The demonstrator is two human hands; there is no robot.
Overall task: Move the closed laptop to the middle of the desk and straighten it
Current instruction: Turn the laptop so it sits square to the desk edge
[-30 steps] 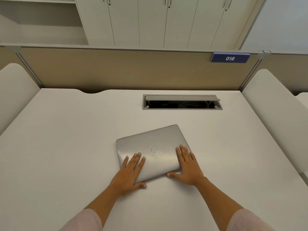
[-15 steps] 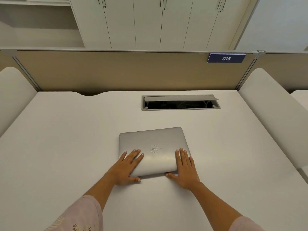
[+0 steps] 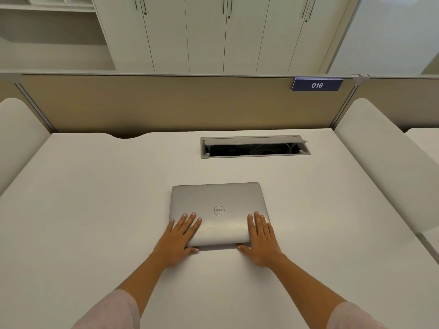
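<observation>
A closed silver laptop point(image 3: 216, 198) with a round logo lies flat on the white desk point(image 3: 95, 210), near its middle, its edges roughly parallel to the desk's back edge. My left hand point(image 3: 178, 238) rests on the laptop's near left corner, fingers flat on the lid and thumb against the front edge. My right hand point(image 3: 261, 238) holds the near right corner in the same way. Both hands hide the near corners.
An open cable hatch point(image 3: 255, 147) is set into the desk behind the laptop. A tan partition point(image 3: 166, 103) with a blue "016" label point(image 3: 317, 84) closes the back. White side dividers point(image 3: 380, 162) flank the desk. Cabinets stand beyond.
The laptop has turned clockwise under both hands, from tilted to square with the desk. Both hands stayed on its near corners.
</observation>
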